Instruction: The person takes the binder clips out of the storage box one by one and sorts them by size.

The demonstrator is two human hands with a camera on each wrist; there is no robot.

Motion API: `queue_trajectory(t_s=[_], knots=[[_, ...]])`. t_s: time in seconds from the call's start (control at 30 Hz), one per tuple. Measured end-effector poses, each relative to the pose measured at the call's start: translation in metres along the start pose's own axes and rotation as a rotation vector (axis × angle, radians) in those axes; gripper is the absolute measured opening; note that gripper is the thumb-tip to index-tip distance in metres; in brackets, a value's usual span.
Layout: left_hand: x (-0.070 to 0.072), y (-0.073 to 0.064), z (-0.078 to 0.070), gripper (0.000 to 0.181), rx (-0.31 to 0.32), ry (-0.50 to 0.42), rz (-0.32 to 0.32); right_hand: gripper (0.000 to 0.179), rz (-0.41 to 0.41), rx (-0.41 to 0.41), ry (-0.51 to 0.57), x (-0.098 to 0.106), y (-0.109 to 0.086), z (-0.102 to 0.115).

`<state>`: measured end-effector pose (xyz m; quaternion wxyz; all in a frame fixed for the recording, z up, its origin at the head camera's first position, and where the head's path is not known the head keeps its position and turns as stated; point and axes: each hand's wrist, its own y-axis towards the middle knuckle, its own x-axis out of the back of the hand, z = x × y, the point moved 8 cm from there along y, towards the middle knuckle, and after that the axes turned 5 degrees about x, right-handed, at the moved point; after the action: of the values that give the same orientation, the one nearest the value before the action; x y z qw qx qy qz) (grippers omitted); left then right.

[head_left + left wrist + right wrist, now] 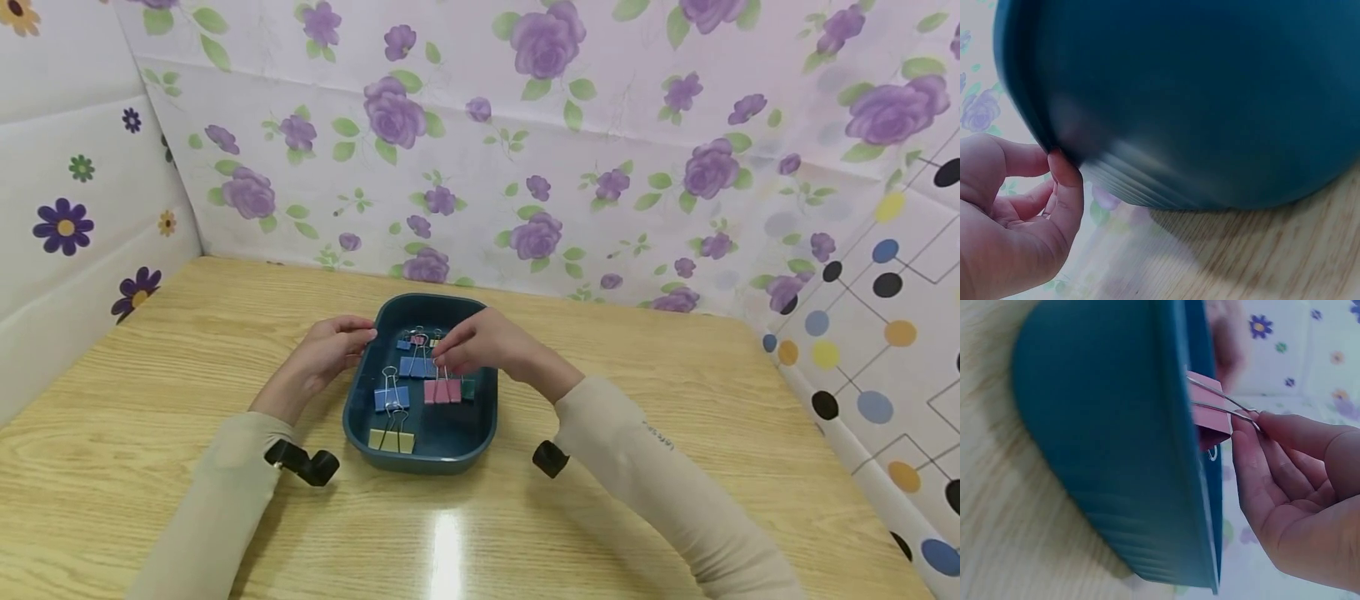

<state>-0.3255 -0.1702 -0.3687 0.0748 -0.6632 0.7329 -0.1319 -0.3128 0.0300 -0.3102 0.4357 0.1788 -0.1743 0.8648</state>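
A dark teal plastic tray (pixel 420 463) stands on the wooden table. At its left side, my left hand (pixel 330 350) pinches the rim between thumb and finger; the left wrist view shows the same hand (pixel 1029 206) at the tray's edge. My right hand (pixel 480 342) reaches over the tray and pinches the wire handles of a pink binder clip (pixel 442 392). In the right wrist view the pink clip (pixel 1210 415) shows level with the rim, its wires between thumb and fingers. Blue binder clips (pixel 392 399) and a yellow binder clip (pixel 391 441) lie in the tray.
A green binder clip (pixel 468 389) is partly hidden beside the pink one. Several small clips (pixel 418 340) lie toward the tray's far end. Flower-patterned sheeting (pixel 540 167) stands behind the table (pixel 637 358), with a dotted sheet (pixel 873 408) at right.
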Motion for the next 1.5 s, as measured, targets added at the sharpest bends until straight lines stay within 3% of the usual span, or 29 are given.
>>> queue_trajectory(t_s=[0.27, 0.5, 1.07, 1.5], knots=[[-0.001, -0.001, -0.001, 0.044, 0.001, 0.0, 0.003, 0.017, -0.082, 0.014, 0.075, 0.03, -0.001, 0.002], [-0.001, 0.0, 0.0, 0.044, 0.012, 0.008, 0.002, 0.021, -0.158, 0.007, 0.135, 0.059, -0.002, -0.009], [-0.002, 0.0, 0.0, 0.045, 0.014, 0.018, 0.005, 0.029, -0.292, -0.048, 0.175, 0.111, -0.013, -0.064], [-0.003, 0.0, -0.001, 0.046, -0.001, 0.005, 0.02, 0.025, -0.311, -0.127, 0.133, 0.125, -0.022, -0.107]])
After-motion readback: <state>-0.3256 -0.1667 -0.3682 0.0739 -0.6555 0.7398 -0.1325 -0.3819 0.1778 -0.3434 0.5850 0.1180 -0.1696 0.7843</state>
